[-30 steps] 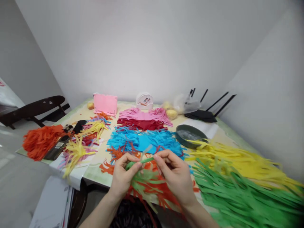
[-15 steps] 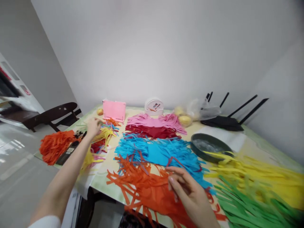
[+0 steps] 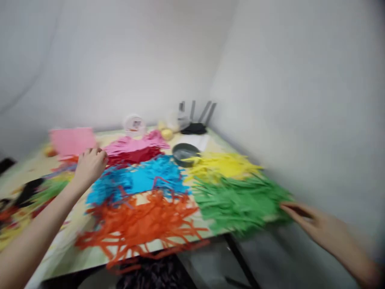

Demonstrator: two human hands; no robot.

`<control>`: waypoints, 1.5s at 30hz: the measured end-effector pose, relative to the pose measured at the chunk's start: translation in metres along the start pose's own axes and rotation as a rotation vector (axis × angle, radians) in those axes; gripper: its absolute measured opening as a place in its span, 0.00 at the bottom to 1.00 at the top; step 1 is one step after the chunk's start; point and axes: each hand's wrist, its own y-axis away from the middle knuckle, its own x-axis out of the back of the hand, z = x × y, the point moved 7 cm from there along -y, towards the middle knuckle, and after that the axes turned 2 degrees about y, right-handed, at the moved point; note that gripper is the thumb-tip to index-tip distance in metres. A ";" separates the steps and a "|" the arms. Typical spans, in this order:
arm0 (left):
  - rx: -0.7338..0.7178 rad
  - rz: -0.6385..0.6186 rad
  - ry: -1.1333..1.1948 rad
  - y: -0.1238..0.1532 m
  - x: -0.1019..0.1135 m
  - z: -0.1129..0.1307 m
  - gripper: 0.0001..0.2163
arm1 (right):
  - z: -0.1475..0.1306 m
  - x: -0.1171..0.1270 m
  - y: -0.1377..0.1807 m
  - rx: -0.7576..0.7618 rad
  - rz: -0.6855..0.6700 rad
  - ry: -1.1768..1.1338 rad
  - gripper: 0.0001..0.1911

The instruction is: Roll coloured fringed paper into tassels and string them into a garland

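Note:
My left hand point(image 3: 92, 162) is over the left part of the table with its fingers curled. Whatever it may hold is hidden. It is nearest to a pink rectangular stand or case point(image 3: 72, 140) and the dark red fringed sheet point(image 3: 135, 155). At the right end of the green fringed sheet point(image 3: 237, 202), my right hand point(image 3: 315, 226) pinches the edge between thumb and fingers. Yellow fringe point(image 3: 222, 165) lies just behind the green. Blue point(image 3: 141, 178) and orange point(image 3: 144, 220) fringed sheets spread across the middle and front. The picture is blurred.
A dark round pan point(image 3: 185, 153) stands beside the yellow fringe. At the back are pink fringe point(image 3: 141, 142), a white round container point(image 3: 134, 125), yellow fruit point(image 3: 167, 134) and a black item point(image 3: 194, 128) with upright bars. Orange strips overhang the front edge. A wall borders the right side.
The view has swung to the right. My right hand has moved from above the orange fringe to the green sheet's right end. My left hand has moved away from the multicoloured strips at left.

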 end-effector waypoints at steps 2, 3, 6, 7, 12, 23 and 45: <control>-0.250 -0.045 0.136 -0.001 -0.012 0.104 0.09 | 0.022 0.008 0.007 -0.009 -0.086 0.134 0.05; -0.417 -0.078 0.257 0.009 -0.017 0.164 0.09 | 0.031 0.007 0.009 -0.004 -0.126 0.170 0.05; -0.812 -0.297 0.490 0.063 -0.041 0.335 0.09 | 0.047 -0.005 0.013 0.065 -0.212 0.250 0.12; -0.892 -0.362 0.509 0.079 -0.052 0.382 0.08 | 0.049 -0.009 0.012 0.097 -0.227 0.272 0.14; -0.874 -0.420 0.419 0.093 -0.120 0.512 0.09 | 0.050 -0.021 0.000 0.230 -0.267 0.390 0.17; -0.693 -0.549 0.314 0.061 -0.181 0.519 0.13 | 0.059 -0.022 -0.034 0.326 -0.368 0.535 0.06; -0.553 -0.782 0.393 0.043 -0.191 0.518 0.12 | 0.053 -0.019 -0.043 0.285 -0.443 0.534 0.06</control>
